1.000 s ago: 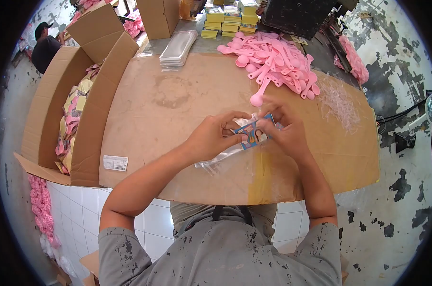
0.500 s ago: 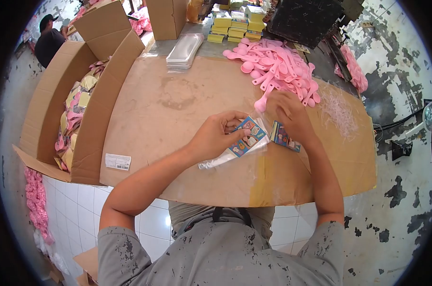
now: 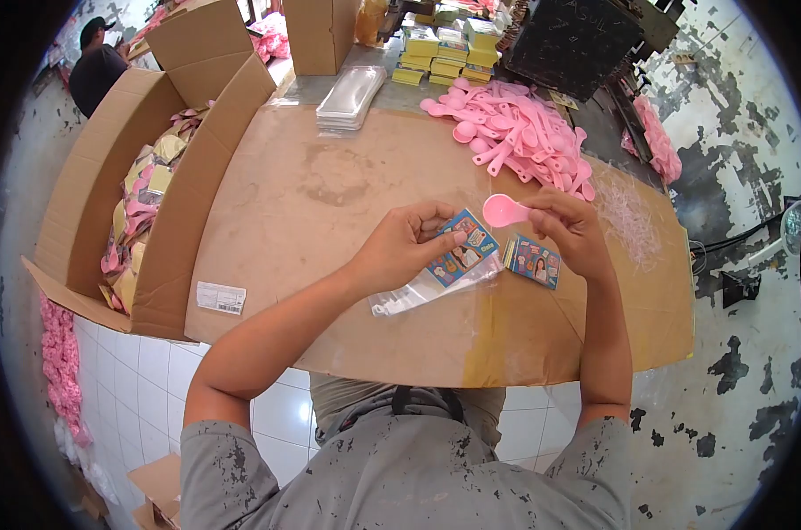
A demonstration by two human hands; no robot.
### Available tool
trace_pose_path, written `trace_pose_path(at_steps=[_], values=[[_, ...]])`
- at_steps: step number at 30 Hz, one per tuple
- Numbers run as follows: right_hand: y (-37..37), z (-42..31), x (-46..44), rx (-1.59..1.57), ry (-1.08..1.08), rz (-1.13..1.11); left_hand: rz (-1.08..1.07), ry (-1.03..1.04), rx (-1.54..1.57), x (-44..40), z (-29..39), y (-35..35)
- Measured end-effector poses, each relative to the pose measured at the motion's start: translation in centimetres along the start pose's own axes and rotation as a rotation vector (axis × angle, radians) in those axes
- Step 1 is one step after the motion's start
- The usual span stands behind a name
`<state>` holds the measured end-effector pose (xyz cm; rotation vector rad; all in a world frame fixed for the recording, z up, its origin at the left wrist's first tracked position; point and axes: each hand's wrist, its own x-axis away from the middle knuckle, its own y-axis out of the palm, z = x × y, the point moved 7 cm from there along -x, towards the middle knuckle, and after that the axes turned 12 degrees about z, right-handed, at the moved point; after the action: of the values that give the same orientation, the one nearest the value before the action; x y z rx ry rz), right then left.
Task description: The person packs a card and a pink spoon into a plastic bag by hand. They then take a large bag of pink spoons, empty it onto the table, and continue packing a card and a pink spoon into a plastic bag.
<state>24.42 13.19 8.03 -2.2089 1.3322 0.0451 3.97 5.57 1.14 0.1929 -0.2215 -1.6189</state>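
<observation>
My left hand (image 3: pixel 411 243) pinches a blue printed card (image 3: pixel 462 250) between thumb and fingers. Beneath the card is a clear plastic bag (image 3: pixel 413 296), lying on the cardboard sheet; whether the hand grips the bag too, I cannot tell. Just to the right, my right hand (image 3: pixel 570 228) holds a pink measuring spoon (image 3: pixel 504 210) by its handle, bowl pointing left toward the card. Below that hand sits a small stack of similar printed cards (image 3: pixel 535 263). Farther back lies a heap of pink spoons (image 3: pixel 524 132).
A tall open carton (image 3: pixel 144 194) with filled packets stands at left. Clear bags are stacked (image 3: pixel 351 97) at the back, near piles of cards (image 3: pixel 444 53) and a black metal box (image 3: pixel 568 44). Plastic strips (image 3: pixel 632 216) lie at right. Another person (image 3: pixel 97 66) is at far left.
My right hand has drawn a pink spoon from the near edge of the heap and lifted it beside the card. My left hand stays nearly in place with the card.
</observation>
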Motion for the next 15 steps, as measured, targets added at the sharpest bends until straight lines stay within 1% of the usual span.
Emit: trace_pose_path(at_steps=[2,5,11,15], values=[[-0.4,-0.1,0.3,-0.017,0.004,0.018,-0.025,-0.009,-0.002,0.1,-0.1,0.2],[0.2,-0.4,0.5,0.104,-0.034,-0.07,-0.052,-0.005,-0.015,0.2,0.0,0.4],[0.4,-0.6,0.5,0.076,-0.055,-0.112,-0.076,-0.004,-0.02,0.5,0.3,0.7],[1.4,-3.2,0.9,0.203,-0.134,-0.124,-0.083,0.036,-0.098,0.6,0.2,0.8]])
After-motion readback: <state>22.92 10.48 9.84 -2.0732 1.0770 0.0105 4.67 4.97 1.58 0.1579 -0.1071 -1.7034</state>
